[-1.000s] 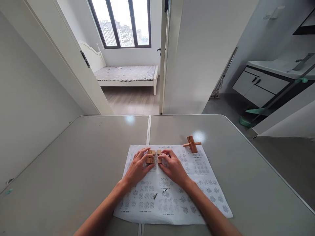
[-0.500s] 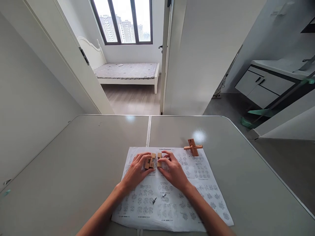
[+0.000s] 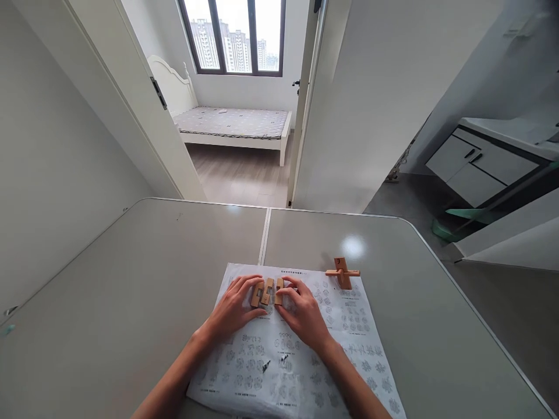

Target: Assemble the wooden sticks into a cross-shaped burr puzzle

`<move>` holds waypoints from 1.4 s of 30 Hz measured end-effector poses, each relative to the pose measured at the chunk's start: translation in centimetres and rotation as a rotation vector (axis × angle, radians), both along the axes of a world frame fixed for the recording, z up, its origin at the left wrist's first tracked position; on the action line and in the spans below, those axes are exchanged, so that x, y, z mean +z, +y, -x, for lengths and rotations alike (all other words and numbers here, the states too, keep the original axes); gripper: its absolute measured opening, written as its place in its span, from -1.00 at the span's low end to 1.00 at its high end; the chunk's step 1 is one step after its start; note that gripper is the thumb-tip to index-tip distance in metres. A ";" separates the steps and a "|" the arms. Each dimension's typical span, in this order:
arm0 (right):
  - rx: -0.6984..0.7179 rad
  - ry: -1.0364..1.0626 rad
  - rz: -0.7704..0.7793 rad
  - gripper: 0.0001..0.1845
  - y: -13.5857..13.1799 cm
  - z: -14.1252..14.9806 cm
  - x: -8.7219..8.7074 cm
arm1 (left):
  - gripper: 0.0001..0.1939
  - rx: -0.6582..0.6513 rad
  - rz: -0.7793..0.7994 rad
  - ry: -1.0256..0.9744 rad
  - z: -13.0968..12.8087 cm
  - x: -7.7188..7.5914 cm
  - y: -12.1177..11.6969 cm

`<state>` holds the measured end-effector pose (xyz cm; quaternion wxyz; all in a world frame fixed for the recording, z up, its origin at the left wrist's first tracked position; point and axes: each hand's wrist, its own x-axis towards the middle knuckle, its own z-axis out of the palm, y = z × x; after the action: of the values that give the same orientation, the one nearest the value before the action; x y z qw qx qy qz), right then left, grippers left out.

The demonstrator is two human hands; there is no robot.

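"While the right hand [image 3: 304, 315] pinches the right block [image 3: 279, 298], what does the left hand [image 3: 231, 308] do?"

"It curves loosely around two wooden blocks [image 3: 266, 297] on the paper [image 3: 301, 372]; they are probably light, stiff, best gripped at their ends."

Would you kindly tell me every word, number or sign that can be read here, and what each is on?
Nothing reads with certainty.
Wooden cross: one dark mark near its far end, too small to tell whether it is a letter or a number.
Printed sheet: a heading along its far edge and short captions among the drawings, too small and blurred to read.
Small wooden blocks: no legible marks.
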<state>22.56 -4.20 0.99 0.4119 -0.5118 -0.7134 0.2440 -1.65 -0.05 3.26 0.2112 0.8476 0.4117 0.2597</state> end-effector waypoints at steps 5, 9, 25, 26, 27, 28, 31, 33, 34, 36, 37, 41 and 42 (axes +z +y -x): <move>0.016 -0.002 0.000 -0.77 -0.1 -0.1 -0.3 | -0.22 -0.009 0.062 0.003 0.8 0.4 0.2; 0.042 0.029 0.025 -0.80 -0.3 -0.3 -0.4 | -0.28 0.017 0.157 -0.065 1.1 0.5 0.1; -0.046 0.246 0.126 -0.37 -0.6 -0.4 -0.7 | -0.21 -0.053 0.545 -0.629 0.8 0.8 -0.5; -0.044 0.243 0.126 -0.40 -0.6 -0.4 -0.6 | -0.22 -0.048 0.529 -0.635 0.7 0.7 -0.6; -0.042 0.247 0.127 -0.42 -0.7 -0.3 -0.5 | -0.24 -0.043 0.511 -0.638 0.6 0.6 -0.6; -0.042 0.260 0.126 -0.44 -0.8 -0.2 -0.3 | -0.26 -0.043 0.494 -0.635 0.5 0.6 -0.6; -0.024 0.280 0.153 -0.42 -1.1 0.0 0.6 | -0.31 -0.007 0.427 -0.593 0.4 0.4 -0.6; -0.014 0.256 0.168 -0.41 -1.2 0.4 1.5 | -0.33 0.009 0.391 -0.543 0.4 0.5 -0.4; -0.018 0.246 0.162 -0.42 -1.3 0.6 1.9 | -0.32 0.011 0.377 -0.519 0.4 0.5 -0.3; -0.035 0.223 0.129 -0.44 -1.4 1.3 2.9 | -0.31 0.012 0.351 -0.483 0.5 0.7 -0.1; -0.054 0.209 0.108 -0.45 -1.5 1.6 3.3 | -0.31 0.014 0.338 -0.473 0.5 0.7 0.0; -0.088 0.155 0.037 -0.44 -1.5 3.2 4.5 | -0.33 0.025 0.305 -0.460 0.9 0.9 0.3; -0.100 0.139 0.025 -0.44 -1.5 3.5 4.6 | -0.34 0.030 0.302 -0.459 1.1 0.9 0.3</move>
<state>19.06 -5.68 5.58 0.4660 -0.5337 -0.6533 0.2668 -2.72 0.24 4.13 0.4191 0.7191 0.3997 0.3840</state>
